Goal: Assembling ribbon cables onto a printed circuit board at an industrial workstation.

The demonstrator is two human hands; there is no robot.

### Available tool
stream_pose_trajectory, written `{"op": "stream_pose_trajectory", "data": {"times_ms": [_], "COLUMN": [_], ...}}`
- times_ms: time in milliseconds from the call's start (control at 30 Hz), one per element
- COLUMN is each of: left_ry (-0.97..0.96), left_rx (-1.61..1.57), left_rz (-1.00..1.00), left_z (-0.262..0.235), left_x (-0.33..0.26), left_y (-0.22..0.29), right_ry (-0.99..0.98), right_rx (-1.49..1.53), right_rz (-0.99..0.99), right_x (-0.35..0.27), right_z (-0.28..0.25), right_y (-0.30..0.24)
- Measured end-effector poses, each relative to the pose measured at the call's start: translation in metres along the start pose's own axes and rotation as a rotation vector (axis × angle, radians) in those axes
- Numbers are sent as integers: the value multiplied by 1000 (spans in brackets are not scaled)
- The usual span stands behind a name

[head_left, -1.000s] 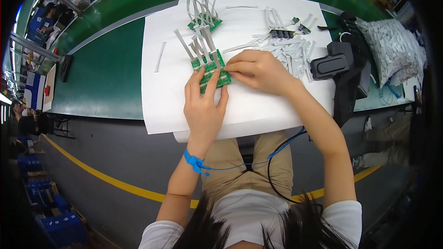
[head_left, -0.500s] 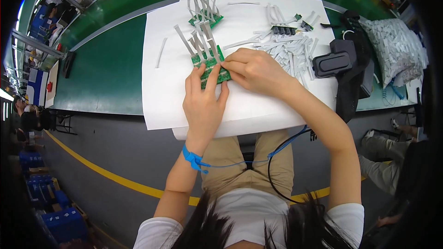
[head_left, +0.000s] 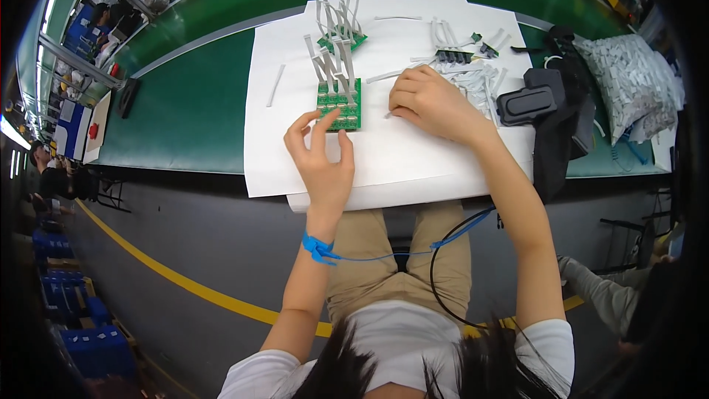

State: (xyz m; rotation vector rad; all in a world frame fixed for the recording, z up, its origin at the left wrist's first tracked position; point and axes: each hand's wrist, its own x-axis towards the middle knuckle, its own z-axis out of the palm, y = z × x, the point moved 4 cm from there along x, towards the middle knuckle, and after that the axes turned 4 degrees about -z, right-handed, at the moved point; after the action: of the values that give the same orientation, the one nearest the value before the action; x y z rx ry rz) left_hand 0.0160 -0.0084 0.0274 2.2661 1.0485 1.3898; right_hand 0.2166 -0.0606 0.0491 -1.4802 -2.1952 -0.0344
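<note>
A green circuit board [head_left: 356,112] lies on white paper [head_left: 281,159], with several pale flat ribbon cables [head_left: 311,47] standing up from its far part. At its near left edge my left hand [head_left: 323,166] hovers with fingers spread; a fingertip overlaps the board, and I cannot tell if it touches. My right hand [head_left: 436,107] is over the paper to the right of the board, its fingers curled together. A small pale bit shows at those fingertips, too small to name. Farther back is a second green board [head_left: 357,42] with upright ribbon cables.
A heap of loose ribbon cables [head_left: 480,85] lies beyond my right hand, near a black connector strip [head_left: 454,56]. Single cables lie at left [head_left: 275,86] and far side. To the right are a black device [head_left: 528,103] and a bulging clear bag [head_left: 628,81]. A blue wrist strap [head_left: 319,248] trails a cord.
My right hand has moved off the board to the right. My left hand has loosened from the board and its fingers have spread. The whole view has shifted slightly.
</note>
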Motion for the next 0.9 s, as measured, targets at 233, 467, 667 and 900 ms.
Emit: {"op": "stream_pose_trajectory", "data": {"times_ms": [233, 467, 667, 900], "left_ry": [-175, -287, -280, -238], "left_rx": [-383, -540, -781, -949], "left_rz": [-133, -377, -542, -687], "left_z": [2, 17, 24, 18], "left_x": [5, 11, 5, 3], "left_y": [20, 13, -6, -18], "right_ry": [253, 254, 619, 455], "right_rx": [125, 212, 275, 1178], "right_rz": [-88, -55, 126, 381], "right_x": [2, 0, -1, -9], "right_z": [-4, -5, -24, -1], "right_y": [-16, -16, -14, 10]}}
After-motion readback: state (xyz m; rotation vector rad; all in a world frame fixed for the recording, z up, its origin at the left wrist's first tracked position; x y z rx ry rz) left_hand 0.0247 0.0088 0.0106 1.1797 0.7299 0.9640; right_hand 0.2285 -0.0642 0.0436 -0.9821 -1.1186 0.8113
